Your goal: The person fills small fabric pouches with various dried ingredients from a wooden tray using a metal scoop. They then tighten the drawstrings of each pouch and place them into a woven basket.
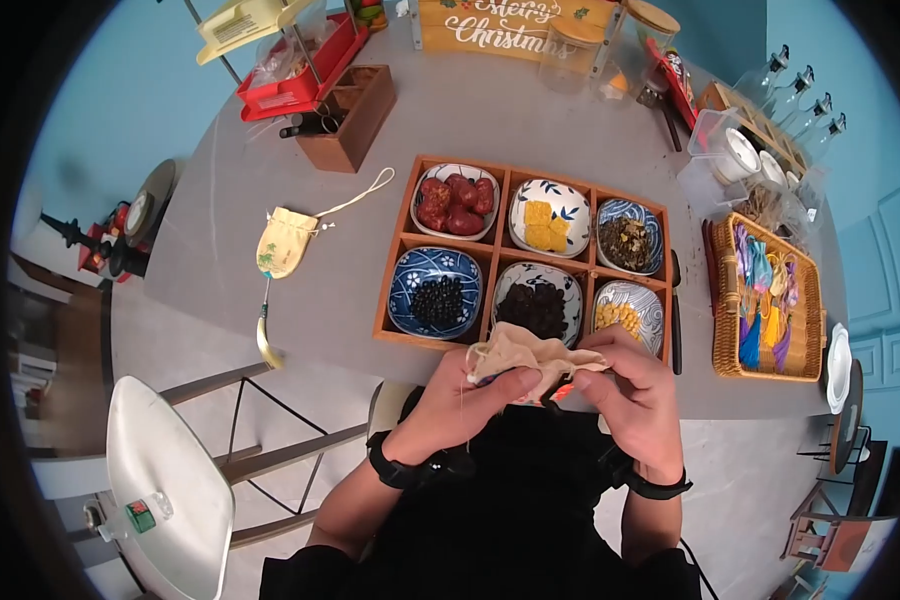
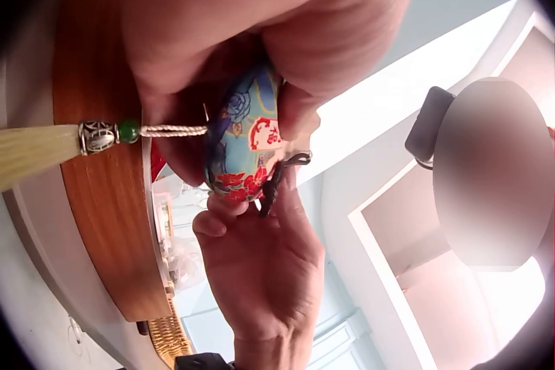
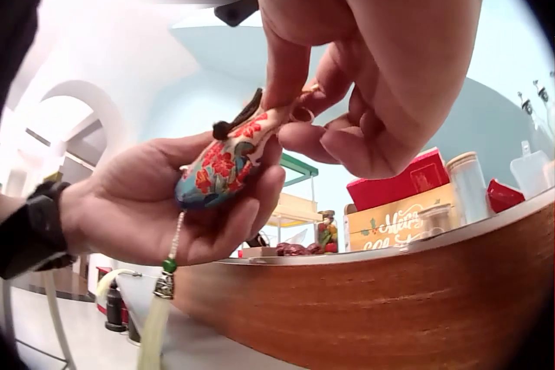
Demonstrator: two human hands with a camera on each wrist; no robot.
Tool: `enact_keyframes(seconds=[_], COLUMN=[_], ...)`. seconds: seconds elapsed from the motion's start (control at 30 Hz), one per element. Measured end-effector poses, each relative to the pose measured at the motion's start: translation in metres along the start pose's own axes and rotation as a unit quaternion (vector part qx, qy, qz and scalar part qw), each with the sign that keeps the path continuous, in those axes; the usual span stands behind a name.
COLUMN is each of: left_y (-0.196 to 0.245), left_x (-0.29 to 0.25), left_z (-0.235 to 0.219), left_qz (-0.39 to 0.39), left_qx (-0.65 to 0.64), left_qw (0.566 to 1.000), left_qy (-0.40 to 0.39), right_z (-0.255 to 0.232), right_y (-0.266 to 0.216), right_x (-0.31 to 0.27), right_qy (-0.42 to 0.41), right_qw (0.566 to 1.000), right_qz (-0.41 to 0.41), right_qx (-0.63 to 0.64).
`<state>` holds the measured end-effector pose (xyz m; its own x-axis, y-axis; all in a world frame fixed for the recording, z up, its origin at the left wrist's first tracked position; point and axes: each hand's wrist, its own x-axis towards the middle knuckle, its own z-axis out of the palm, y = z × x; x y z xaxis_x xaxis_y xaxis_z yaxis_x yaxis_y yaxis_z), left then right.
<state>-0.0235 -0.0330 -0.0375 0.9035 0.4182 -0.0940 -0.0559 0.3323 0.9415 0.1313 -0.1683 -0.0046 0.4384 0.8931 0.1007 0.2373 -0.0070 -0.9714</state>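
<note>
A small printed pouch (image 2: 247, 140), blue with red flowers, rests in my left hand (image 1: 460, 400), whose fingers and thumb grip its body. My right hand (image 1: 635, 405) pinches the cream cloth edge (image 1: 540, 352) at its mouth. A dark cord (image 3: 238, 118) lies by the mouth. From the pouch's lower end hangs a pale tassel (image 3: 154, 327) with a green bead (image 3: 170, 264). Just beyond my hands stands a divided wooden tray (image 1: 440, 242). Its dishes hold red dates (image 1: 457, 203), yellow blocks (image 1: 545, 228), dried herbs (image 1: 625, 243), black beans (image 1: 438, 300), dark dried pieces (image 1: 530, 308) and yellow kernels (image 1: 618, 318).
Left of the tray lies a yellow drawstring pouch (image 1: 288, 245) with a tassel. A wicker basket (image 1: 818, 350) of colourful tassels stands at the right, past a dark-handled tool (image 1: 676, 310). Glass jars (image 1: 570, 55) and a Christmas sign (image 1: 490, 28) line the back. A white chair (image 1: 165, 470) is at lower left.
</note>
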Motion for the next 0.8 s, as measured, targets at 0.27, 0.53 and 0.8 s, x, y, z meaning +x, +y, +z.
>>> enact_keyframes(seconds=[0.27,0.53,0.8], left_y=[0.006,0.01,0.01], left_x=[0.005,0.002,0.003], left_z=[0.007,-0.003,-0.007], left_qz=[0.059,0.051,-0.002], left_qx=[-0.014,0.303,0.184], left_qw=[0.996,0.95,0.981], left_qy=[0.064,0.06,0.056], right_z=[0.0,0.004,0.008], right_y=[0.008,0.013,0.027], right_x=[-0.014,-0.021,-0.025], right_qy=[0.067,0.17,0.153], right_qw=[0.997,0.972,0.966], right_qz=[0.029,0.105,0.074], right_qx=[0.005,0.12,0.193])
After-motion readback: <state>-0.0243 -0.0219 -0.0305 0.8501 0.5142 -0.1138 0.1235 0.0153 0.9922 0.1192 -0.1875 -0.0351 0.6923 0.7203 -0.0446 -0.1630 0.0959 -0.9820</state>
